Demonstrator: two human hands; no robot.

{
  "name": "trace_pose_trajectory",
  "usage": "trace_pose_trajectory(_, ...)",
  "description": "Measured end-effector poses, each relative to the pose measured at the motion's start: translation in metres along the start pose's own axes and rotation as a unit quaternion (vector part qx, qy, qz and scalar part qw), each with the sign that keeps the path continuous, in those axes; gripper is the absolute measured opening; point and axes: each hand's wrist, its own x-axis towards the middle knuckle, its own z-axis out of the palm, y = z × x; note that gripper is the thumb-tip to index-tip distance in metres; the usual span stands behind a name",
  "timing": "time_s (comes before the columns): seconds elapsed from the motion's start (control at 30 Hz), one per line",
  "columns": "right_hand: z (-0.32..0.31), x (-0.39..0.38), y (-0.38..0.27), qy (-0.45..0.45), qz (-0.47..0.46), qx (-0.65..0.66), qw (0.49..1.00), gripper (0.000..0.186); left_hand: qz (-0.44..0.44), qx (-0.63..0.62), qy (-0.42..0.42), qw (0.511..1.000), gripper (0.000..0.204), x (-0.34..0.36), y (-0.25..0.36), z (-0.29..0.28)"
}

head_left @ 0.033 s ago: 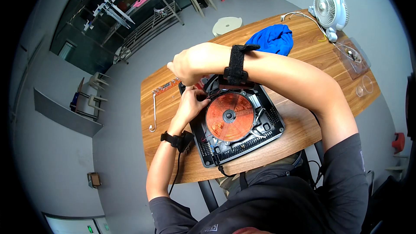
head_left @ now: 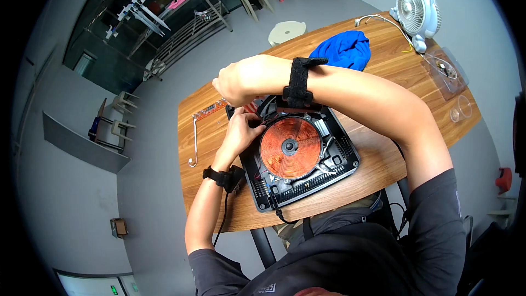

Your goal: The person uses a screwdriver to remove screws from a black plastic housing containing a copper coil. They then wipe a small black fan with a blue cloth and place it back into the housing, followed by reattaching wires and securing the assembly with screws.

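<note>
An opened induction cooker (head_left: 312,191) with a black case lies on the table, its round copper coil (head_left: 290,159) exposed. My left hand (head_left: 239,133) is at the case's far left side, thumb and fingers bent together beside the coil's edge; whatever they pinch is too small to make out. Across the case reaches my right arm, and my right hand (head_left: 245,81) is curled above the far left corner. Its fingertips point down and away, so what they grip is hidden. Black straps circle both wrists. Beyond the corner lies a narrow orange circuit board (head_left: 210,111) with a white cable (head_left: 195,140).
A blue cloth (head_left: 345,50) lies at the table's far side. To the far right stand a white fan (head_left: 415,8), a clear plastic tray (head_left: 445,74) with small parts, and a clear cup (head_left: 461,109). A black cord (head_left: 281,216) leaves the case's near edge.
</note>
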Motion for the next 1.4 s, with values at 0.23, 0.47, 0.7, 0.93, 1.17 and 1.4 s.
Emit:
trace_pose_trajectory(0.23,0.007,0.005,-0.001,0.020,-0.025,-0.064,0.997,0.031,-0.010,0.015,-0.017,1.000,0.037,0.001,0.000,-0.002)
trace_pose_trajectory(0.47,-0.002,-0.003,-0.002,-0.002,0.037,0.004,0.999,0.034,-0.005,0.020,-0.025,0.999,0.037,0.005,0.007,-0.003)
trace_pose_trajectory(0.7,0.015,0.004,0.004,0.086,-0.036,-0.046,0.995,0.035,-0.019,0.002,-0.018,1.000,0.034,0.002,-0.001,0.000)
trace_pose_trajectory(0.93,0.022,0.011,0.005,0.167,-0.016,0.002,0.986,0.050,0.002,0.009,-0.009,1.000,0.035,0.000,-0.002,-0.003)
trace_pose_trajectory(1.17,0.011,-0.013,0.013,0.058,-0.132,0.043,0.989,0.035,-0.047,-0.042,-0.036,0.997,0.034,0.000,0.001,-0.003)
trace_pose_trajectory(1.4,0.001,-0.008,0.011,0.039,-0.048,-0.016,0.998,0.037,-0.025,-0.023,-0.027,0.999,0.035,0.000,0.006,-0.004)
